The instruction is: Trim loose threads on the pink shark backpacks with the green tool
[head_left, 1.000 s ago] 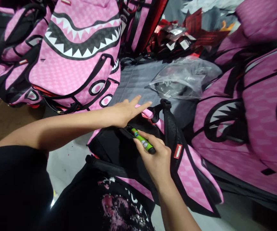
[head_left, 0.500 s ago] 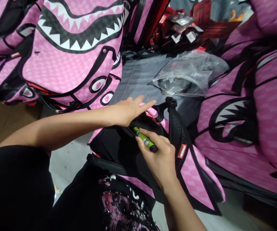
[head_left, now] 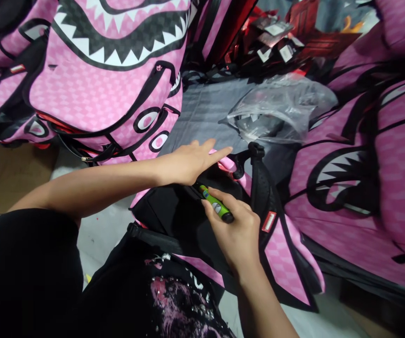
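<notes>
A black and pink bag (head_left: 174,211) lies across my lap and the table edge, its black side up. My right hand (head_left: 233,220) is closed around a green lighter-like tool (head_left: 216,204) with a black end, its tip pointing up and left at the bag's black fabric. Just above that tip, my left hand (head_left: 191,162) rests on the bag's upper edge with its fingers spread. The left palm's underside is hidden, and so is the tool's very tip.
Pink shark-mouth backpacks (head_left: 82,94) are piled at the left, and more pink bags (head_left: 343,188) stand at the right. A clear plastic bag (head_left: 283,108) lies on the grey cloth (head_left: 202,112). Red packets with white tags (head_left: 276,37) sit behind it.
The view has shifted slightly, so most things sit a little differently in the picture. Both hands keep nearly the same pose on the bag and the green tool.
</notes>
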Tool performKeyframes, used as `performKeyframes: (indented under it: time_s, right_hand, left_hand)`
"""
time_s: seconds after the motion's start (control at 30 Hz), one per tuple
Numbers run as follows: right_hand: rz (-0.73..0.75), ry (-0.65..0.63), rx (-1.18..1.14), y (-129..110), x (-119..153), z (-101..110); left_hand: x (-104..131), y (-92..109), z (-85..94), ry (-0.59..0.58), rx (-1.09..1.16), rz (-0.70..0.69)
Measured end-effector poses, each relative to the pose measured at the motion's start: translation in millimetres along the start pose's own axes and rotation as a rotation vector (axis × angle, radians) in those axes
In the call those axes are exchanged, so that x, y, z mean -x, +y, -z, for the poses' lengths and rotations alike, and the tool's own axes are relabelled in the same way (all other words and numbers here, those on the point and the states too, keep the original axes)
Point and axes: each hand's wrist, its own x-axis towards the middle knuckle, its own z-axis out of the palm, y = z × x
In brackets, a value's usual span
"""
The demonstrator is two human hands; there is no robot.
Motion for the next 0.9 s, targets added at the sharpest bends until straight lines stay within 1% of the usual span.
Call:
performKeyframes:
  time_s: [0.1, 0.2, 0.33, 0.43, 0.57, 0.63, 0.8, 0.9]
  right_hand:
    - [-0.011, -0.037, -0.044, 2, -1, 0]
    - [-0.02, 0.002, 0.002, 2, -1, -1]
    - [-0.043, -0.004, 0.001, 1, -1, -3]
    - [-0.072, 0.041, 0.012, -2, -1, -5]
    - [-0.092, 0.047, -0.028, -6, -2, -10]
    - [-0.087, 0.06, -0.034, -7, -3, -12]
    - [-0.037, 0.053, 0.033, -5, -4, -8]
    - [-0.018, 0.02, 0.036, -3, -4, -5]
  left_hand:
    - [1, -1, -1.5, 0.017, 0.014, -0.004]
    - [1, -3, -3.5, 0.041, 0.043, -0.017]
    - [0, -3, -3.2, 0.017, 0.053, -0.002]
    - [0, -2, -0.6, 0.006, 0.055, -0.001]
    - [-2, -1, 1.8, -0.026, 0.053, 0.004]
    - [-2, -1, 1.3, -0.033, 0.052, 0.002]
    - [-3, -2, -1.5, 0.0, 0.049, -0.011]
    - [-3, -2, -0.8, -0.012, 0.06, -0.001]
